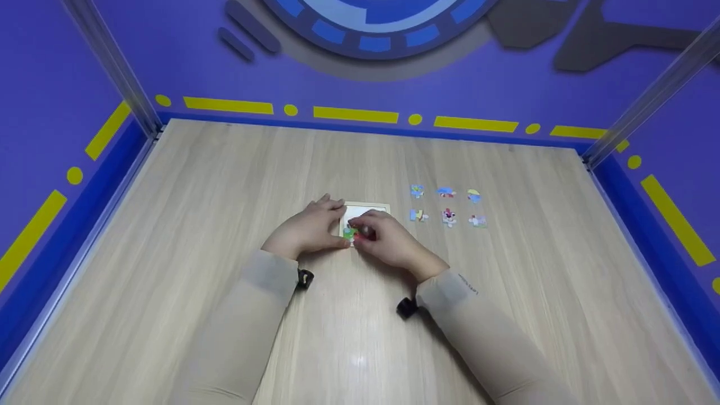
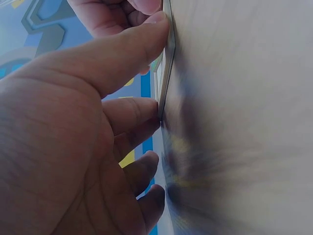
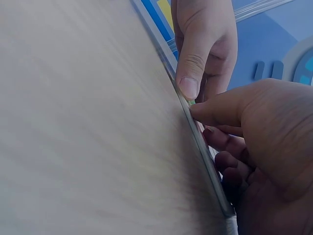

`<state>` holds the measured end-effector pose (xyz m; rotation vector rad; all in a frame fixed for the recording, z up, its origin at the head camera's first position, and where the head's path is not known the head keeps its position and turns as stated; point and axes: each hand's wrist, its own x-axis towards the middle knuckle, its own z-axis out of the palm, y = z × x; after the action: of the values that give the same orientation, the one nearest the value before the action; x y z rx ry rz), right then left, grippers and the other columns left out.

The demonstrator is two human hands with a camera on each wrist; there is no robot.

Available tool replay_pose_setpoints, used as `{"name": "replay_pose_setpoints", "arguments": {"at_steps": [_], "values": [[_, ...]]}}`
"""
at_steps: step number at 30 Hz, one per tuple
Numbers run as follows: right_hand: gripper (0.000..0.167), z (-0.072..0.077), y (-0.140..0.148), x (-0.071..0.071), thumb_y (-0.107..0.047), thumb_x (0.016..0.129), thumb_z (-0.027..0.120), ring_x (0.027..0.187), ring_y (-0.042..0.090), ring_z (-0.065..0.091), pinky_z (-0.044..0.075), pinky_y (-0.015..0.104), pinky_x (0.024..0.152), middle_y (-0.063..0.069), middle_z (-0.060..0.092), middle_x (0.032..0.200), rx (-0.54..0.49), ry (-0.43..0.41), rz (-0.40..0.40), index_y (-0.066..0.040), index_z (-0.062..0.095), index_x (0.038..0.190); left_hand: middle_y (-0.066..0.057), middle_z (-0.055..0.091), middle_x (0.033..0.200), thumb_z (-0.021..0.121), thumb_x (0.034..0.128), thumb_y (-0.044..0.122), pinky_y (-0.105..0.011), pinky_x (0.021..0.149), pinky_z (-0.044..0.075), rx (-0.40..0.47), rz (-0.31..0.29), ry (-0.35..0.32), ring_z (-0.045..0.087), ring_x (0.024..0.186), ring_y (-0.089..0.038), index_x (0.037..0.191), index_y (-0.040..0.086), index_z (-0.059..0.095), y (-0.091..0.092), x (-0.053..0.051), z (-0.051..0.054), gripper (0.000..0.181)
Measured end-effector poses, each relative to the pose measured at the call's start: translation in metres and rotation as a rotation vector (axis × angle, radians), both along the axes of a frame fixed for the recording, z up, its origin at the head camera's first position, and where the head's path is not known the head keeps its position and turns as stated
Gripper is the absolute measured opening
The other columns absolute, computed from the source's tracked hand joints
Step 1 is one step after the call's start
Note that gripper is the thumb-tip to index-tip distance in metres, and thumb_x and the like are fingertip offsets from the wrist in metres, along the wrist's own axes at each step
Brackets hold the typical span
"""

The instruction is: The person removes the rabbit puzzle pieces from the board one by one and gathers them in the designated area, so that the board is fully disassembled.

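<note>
A small puzzle tray (image 1: pixel 382 206) with a pale rim lies on the table, its white floor partly bare. My left hand (image 1: pixel 310 229) holds the tray's left side, thumb at the near corner and index finger further along the rim. In the left wrist view, the thumb (image 2: pixel 132 51) touches the tray's edge (image 2: pixel 167 73). A green puzzle piece (image 1: pixel 349 233) sits in the near left corner. Just right of it, my right hand (image 1: pixel 391 239), fingers curled, pinches a red puzzle piece (image 1: pixel 358 237) low over the tray. Those fingers hide most of that piece.
Several loose puzzle pieces lie right of the tray in two rows, among them a blue-and-red piece (image 1: pixel 446 192) and a red-faced one (image 1: pixel 449 217). The wooden table (image 1: pixel 225 169) meets blue panels (image 1: pixel 360 95) at its back and sides.
</note>
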<state>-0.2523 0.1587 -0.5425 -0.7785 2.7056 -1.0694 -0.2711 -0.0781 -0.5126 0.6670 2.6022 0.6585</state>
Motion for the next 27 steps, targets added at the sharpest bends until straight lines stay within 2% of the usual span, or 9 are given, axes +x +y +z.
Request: {"name": "replay_pose_setpoints", "arguments": {"at_steps": [6,12,19,24,27], "values": [[0.04,0.005,0.0,0.0,-0.016,0.111,0.072,0.112,0.023,0.068,0.061,0.041,0.1,0.011,0.074,0.136,0.03,-0.014,0.008,-0.006,0.073,0.149,-0.007,0.029,0.189,0.083,0.1016,0.048,-0.059,0.148,0.017,-0.001,0.013,0.001,0.009,0.18,-0.037,0.176,0.006,0.038,-0.001,0.001,0.003,0.096],[0.037,0.013,0.007,0.002,-0.018,0.112,0.071,0.116,0.024,0.072,0.062,0.047,0.106,0.009,0.075,0.137,0.05,-0.049,-0.015,-0.007,0.073,0.147,-0.009,0.031,0.188,0.083,0.1025,0.047,-0.057,0.149,0.013,0.0,-0.007,0.014,0.01,0.18,-0.039,0.175,0.004,0.039,-0.001,0.001,0.001,0.095],[0.025,0.022,0.024,0.008,-0.008,0.11,0.071,0.123,0.03,0.076,0.065,0.051,0.11,0.012,0.075,0.134,-0.044,-0.09,-0.003,-0.008,0.078,0.134,-0.012,0.033,0.187,0.083,0.1026,0.045,-0.057,0.149,0.012,0.0,-0.017,0.034,0.012,0.179,-0.04,0.173,0.002,0.041,-0.002,0.001,-0.003,0.093],[0.023,0.024,0.044,0.012,-0.012,0.11,0.073,0.125,0.027,0.074,0.064,0.052,0.111,0.007,0.076,0.135,-0.052,-0.099,-0.018,-0.012,0.079,0.132,-0.011,0.031,0.188,0.083,0.1028,0.045,-0.056,0.149,0.01,-0.003,-0.013,0.022,0.01,0.18,-0.04,0.174,0.002,0.041,-0.002,0.0,-0.003,0.093],[0.023,0.026,0.057,0.015,-0.014,0.11,0.074,0.125,0.025,0.073,0.062,0.05,0.109,0.003,0.076,0.135,-0.045,-0.106,-0.053,-0.016,0.08,0.132,-0.011,0.031,0.188,0.083,0.1028,0.045,-0.055,0.149,0.01,-0.002,-0.012,0.018,0.009,0.18,-0.039,0.174,0.003,0.041,-0.001,0.0,-0.002,0.093]]}}
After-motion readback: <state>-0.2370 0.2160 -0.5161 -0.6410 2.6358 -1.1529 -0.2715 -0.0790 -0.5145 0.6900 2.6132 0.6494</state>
